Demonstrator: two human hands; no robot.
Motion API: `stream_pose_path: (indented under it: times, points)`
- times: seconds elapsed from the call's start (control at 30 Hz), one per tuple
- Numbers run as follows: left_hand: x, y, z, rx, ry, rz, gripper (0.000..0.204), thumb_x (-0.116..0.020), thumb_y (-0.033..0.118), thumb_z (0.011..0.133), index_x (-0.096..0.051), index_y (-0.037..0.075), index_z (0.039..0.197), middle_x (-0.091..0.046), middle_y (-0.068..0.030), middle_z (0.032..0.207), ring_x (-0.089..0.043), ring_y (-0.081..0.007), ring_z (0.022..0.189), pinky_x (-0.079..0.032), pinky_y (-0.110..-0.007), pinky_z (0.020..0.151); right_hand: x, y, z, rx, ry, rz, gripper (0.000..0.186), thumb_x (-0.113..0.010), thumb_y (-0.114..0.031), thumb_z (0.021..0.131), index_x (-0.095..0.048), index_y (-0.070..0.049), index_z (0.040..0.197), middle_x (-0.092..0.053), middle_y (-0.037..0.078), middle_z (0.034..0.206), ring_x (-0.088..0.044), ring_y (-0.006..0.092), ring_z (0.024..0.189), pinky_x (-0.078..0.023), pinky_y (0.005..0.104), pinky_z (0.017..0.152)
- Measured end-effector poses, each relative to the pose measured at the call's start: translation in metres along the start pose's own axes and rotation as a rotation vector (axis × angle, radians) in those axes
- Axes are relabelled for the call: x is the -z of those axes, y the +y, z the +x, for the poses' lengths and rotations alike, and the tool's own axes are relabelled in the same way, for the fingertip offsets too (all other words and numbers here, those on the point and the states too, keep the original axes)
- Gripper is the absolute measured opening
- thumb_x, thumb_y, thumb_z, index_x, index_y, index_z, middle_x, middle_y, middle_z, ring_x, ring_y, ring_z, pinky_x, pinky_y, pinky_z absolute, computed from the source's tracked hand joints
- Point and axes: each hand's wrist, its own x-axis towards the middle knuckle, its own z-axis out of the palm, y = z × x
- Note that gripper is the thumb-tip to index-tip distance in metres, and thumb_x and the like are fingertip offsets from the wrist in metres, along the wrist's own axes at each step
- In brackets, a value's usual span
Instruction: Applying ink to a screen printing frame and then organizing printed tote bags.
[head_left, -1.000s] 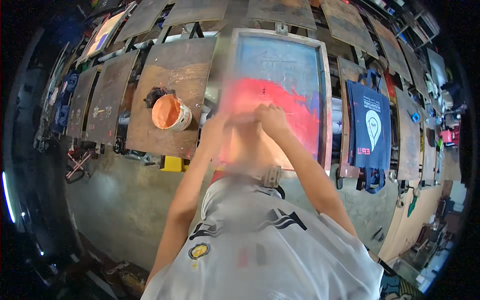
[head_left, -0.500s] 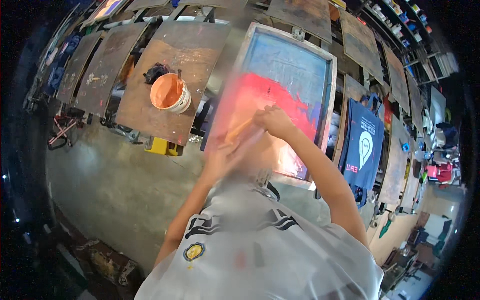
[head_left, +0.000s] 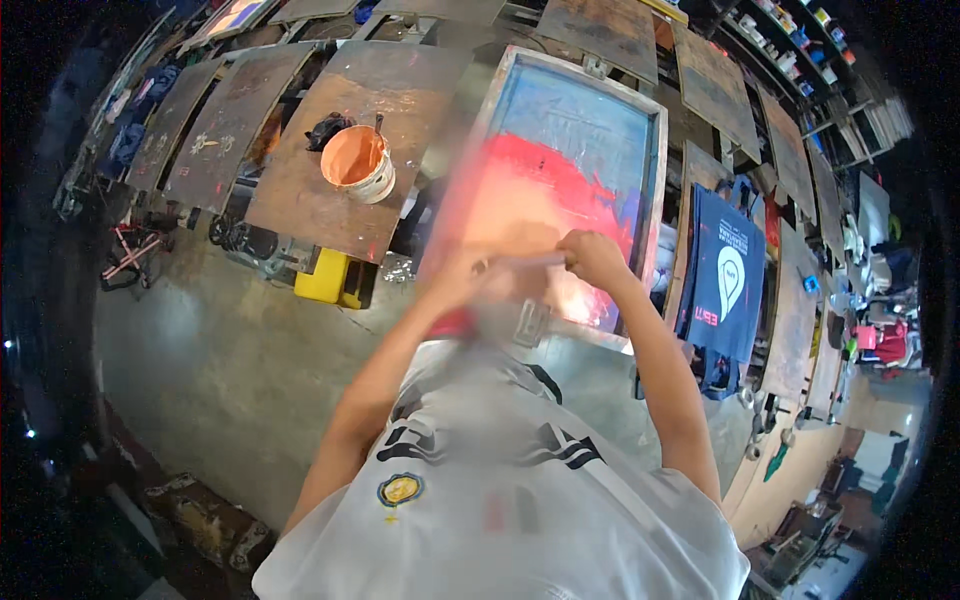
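A wooden-framed printing screen (head_left: pixel 657 170) lies before me, its mesh blue at the far end and smeared with red-pink ink (head_left: pixel 540 170) over the nearer part. Over its near end, both hands grip a squeegee (head_left: pixel 530 261), seen as a pale narrow bar running nearly level between them. My right hand (head_left: pixel 597 259) is closed round its right end. At the other end my left hand (head_left: pixel 462 282) is curled round it, partly smeared by blur. A hazy patch hides part of the screen's left side and near edge.
On a brown board (head_left: pixel 280 200) to the left stand an orange-lined bucket (head_left: pixel 372 184) and a dark crumpled cloth (head_left: pixel 328 130). Beneath is a yellow plastic object (head_left: pixel 322 278). Navy printed bags (head_left: pixel 722 270) hang over a board at right. More boards line the far side.
My right hand has moved right and slightly nearer; my left has shifted a little up and right. The squeegee has turned from slanted to nearly level. The view has shifted slightly.
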Motion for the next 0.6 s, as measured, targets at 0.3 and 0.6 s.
stream_pose_path:
  times: [0.3,0.6]
  points:
    - [0.074,-0.01,0.016,-0.129,-0.12,0.396,0.048,-0.076,0.027,0.08,-0.06,0.004,0.12,-0.066,-0.0118,0.107,-0.065,-0.0249,0.097,-0.052,-0.037,0.082,-0.014,-0.072,0.01,-0.215,0.017,0.118,0.036,-0.069,-0.033,0.075,-0.064,-0.014,0.104,-0.07,0.015,0.092,-0.068,0.0343,0.088,-0.054,0.049,0.074]
    - [0.08,-0.045,0.072,-0.33,-0.282,0.75,0.05,-0.081,0.036,0.065,-0.06,0.009,0.101,-0.064,-0.0131,0.092,-0.062,-0.0357,0.09,-0.048,-0.047,0.076,-0.035,-0.064,0.032,-0.271,-0.019,0.041,0.038,-0.072,-0.038,0.071,-0.06,-0.015,0.097,-0.07,0.012,0.089,-0.068,0.0341,0.086,-0.052,0.0484,0.072]
